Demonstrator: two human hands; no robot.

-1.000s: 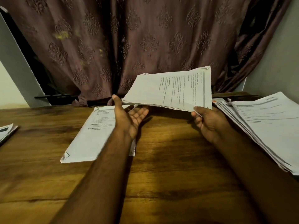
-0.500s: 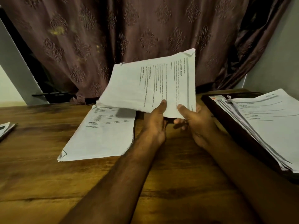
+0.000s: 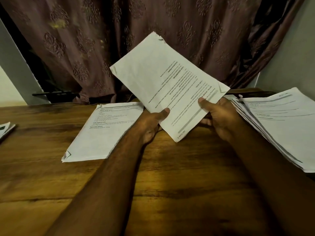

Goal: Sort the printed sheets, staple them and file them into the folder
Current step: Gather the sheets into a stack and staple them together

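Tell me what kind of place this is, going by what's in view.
Probably a room in a home, set up as a makeshift paperwork desk. A wooden table stands against a patterned brown curtain, with piles of printed sheets on it and no office fittings in sight.
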